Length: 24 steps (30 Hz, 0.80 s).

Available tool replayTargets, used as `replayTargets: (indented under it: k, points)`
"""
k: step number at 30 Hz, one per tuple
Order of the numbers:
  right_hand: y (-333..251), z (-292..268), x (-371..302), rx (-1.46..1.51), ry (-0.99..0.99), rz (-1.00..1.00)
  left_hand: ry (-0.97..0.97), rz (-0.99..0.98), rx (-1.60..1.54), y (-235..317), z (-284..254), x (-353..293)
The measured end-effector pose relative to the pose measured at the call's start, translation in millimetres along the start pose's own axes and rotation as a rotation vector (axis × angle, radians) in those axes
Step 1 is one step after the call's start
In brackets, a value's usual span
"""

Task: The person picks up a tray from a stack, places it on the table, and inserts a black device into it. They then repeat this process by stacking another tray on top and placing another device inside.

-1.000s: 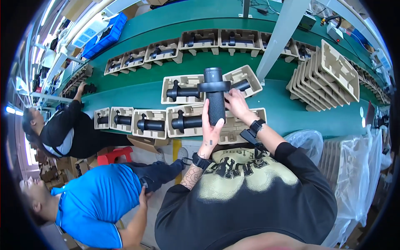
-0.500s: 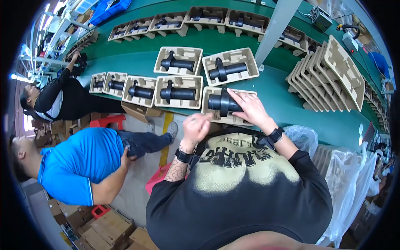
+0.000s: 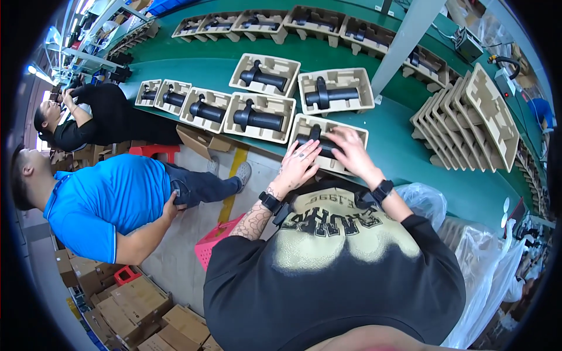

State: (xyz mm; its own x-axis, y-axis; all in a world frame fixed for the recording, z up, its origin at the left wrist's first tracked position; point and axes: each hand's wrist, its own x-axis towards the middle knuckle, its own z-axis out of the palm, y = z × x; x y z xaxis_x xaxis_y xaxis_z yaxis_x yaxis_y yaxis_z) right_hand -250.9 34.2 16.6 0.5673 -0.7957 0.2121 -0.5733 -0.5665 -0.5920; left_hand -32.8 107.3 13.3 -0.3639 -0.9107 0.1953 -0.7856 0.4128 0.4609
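Close in front of me, a black tube-shaped device [image 3: 316,133] with a raised cross-piece lies in a beige moulded-pulp tray [image 3: 360,133]. My left hand [image 3: 297,168] rests on its left end and the tray's near rim, fingers stretched out. My right hand [image 3: 353,153] is over the right part of the device, fingers spread and slightly bent, touching it from above. Both hands hide much of the device. Just beyond is another tray [image 3: 367,88] with a similar black device [image 3: 336,95]. A third filled tray [image 3: 291,111] stands to the left.
Several filled trays [image 3: 205,108] line the bench's near edge; more stand on the far ledge [image 3: 313,23]. A stack of trays [image 3: 468,120] leans at right, beyond a grey post [image 3: 404,44]. A person in blue [image 3: 126,199] and one in black [image 3: 105,117] are at left.
My left hand has moved from beside the tray onto the device, its fingers straightening. My right hand's fingers have lifted and bent. The person in black has raised their hands toward their head.
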Motion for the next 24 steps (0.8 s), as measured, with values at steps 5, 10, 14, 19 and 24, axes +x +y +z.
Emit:
replayTargets:
  k: [5,10,14,19,24]
  points:
    - [61,-40,20,0.137,0.468,0.319,0.314,-0.146,0.065,-26,-39,25]
    - [165,-10,50,0.269,0.356,0.592,0.347,-0.465,-0.116,-80,-63,75]
    - [138,0,76,0.165,0.245,0.782,0.290,-0.364,-0.004,-95,-57,136]
    - [103,15,73,0.165,0.448,0.815,0.019,-0.591,0.088,-116,-21,166]
    - [104,27,86,0.122,0.239,0.712,-0.097,-0.607,0.095,-150,-5,178]
